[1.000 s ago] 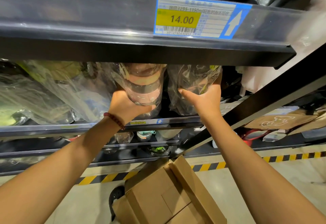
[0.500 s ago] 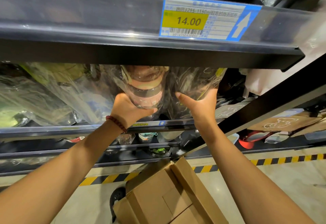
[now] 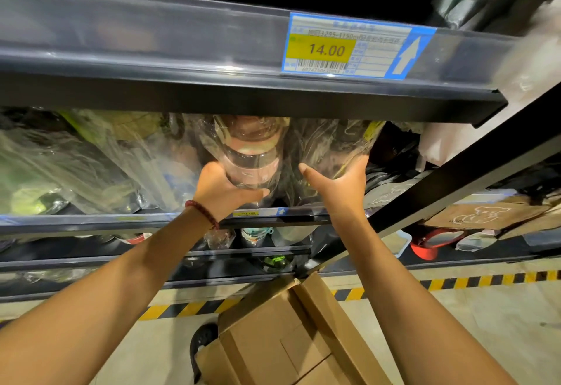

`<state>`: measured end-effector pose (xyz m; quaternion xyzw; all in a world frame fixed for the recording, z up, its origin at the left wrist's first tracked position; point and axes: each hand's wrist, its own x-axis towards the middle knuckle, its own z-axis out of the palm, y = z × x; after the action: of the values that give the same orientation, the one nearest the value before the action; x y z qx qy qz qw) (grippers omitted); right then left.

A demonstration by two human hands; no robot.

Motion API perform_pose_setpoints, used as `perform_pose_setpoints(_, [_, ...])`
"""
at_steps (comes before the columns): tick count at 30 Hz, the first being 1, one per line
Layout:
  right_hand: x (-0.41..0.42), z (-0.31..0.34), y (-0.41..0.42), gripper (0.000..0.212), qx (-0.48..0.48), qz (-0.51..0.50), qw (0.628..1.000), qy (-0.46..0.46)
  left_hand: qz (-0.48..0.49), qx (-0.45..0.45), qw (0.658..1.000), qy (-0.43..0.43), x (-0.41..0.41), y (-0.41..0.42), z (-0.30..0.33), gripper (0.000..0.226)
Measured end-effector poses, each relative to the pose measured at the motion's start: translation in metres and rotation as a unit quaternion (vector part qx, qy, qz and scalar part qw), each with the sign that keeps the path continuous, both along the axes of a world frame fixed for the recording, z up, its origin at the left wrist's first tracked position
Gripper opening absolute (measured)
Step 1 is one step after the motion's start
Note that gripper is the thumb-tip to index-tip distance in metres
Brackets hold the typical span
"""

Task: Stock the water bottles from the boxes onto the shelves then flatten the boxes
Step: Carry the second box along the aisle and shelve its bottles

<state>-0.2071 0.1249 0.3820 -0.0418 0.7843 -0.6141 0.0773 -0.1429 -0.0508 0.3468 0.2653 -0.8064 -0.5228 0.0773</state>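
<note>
Two clear water bottles in plastic wrap stand side by side on a dark shelf (image 3: 151, 219). My left hand (image 3: 224, 192) grips the base of the left bottle (image 3: 252, 154), thumb across its front. My right hand (image 3: 340, 184) holds the right wrapped bottle (image 3: 337, 145) from below, thumb out to the left and fingers behind the wrap. A cardboard box (image 3: 288, 345) with its flaps open sits on the floor below my arms.
Another shelf edge with a 14.00 price tag (image 3: 349, 47) hangs just above the bottles. More wrapped bottles (image 3: 76, 166) fill the shelf to the left. A black diagonal bar (image 3: 455, 181) runs on the right. Lower shelves hold other goods. Yellow-black tape (image 3: 485, 280) marks the floor.
Both hands have kept their hold on the bottles. The right hand and its bottle have shifted slightly left, closer to the left bottle; the view has tilted a little.
</note>
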Motion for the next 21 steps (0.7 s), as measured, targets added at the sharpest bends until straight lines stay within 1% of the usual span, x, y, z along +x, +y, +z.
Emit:
perform_pose_setpoints(3, [0.003, 0.003, 0.002, 0.07, 0.022, 0.012, 1.0, -0.01, 0.004, 0.0, 1.0, -0.02, 0.0, -0.003, -0.002, 0.047])
perform_pose_setpoints(5, [0.004, 0.004, 0.002, 0.067, 0.027, 0.017, 0.999, -0.018, -0.007, 0.003, 1.0, -0.022, 0.002, -0.003, 0.0, 0.041])
perform_pose_setpoints(7, [0.006, 0.006, 0.003, 0.07, 0.028, 0.017, 0.999, -0.019, -0.017, 0.003, 1.0, -0.012, 0.005, -0.001, 0.004, 0.033])
perform_pose_setpoints(8, [0.007, 0.006, 0.003, 0.073, 0.025, 0.018, 0.999, -0.021, -0.02, 0.0, 1.0, -0.009, 0.007, -0.001, 0.005, 0.034])
perform_pose_setpoints(11, [0.014, 0.01, 0.006, 0.086, 0.022, 0.028, 0.999, -0.013, -0.01, -0.004, 1.0, -0.003, 0.013, 0.001, 0.009, 0.055])
perform_pose_setpoints(14, [0.018, 0.011, 0.011, 0.095, 0.034, 0.031, 0.999, -0.017, 0.003, -0.02, 1.0, 0.016, 0.019, 0.009, 0.021, 0.069])
perform_pose_setpoints(16, [0.025, 0.015, 0.013, 0.102, 0.045, 0.03, 0.998, -0.031, 0.029, -0.039, 0.999, -0.008, 0.025, 0.014, 0.031, 0.075])
perform_pose_setpoints(19, [0.039, 0.028, 0.019, 0.096, 0.031, 0.033, 0.998, -0.046, 0.034, -0.035, 0.999, -0.005, 0.04, 0.017, 0.043, 0.076])
perform_pose_setpoints(21, [0.052, 0.037, 0.027, 0.089, 0.036, 0.034, 0.997, -0.059, 0.041, -0.011, 0.999, 0.011, 0.055, 0.02, 0.052, 0.087])
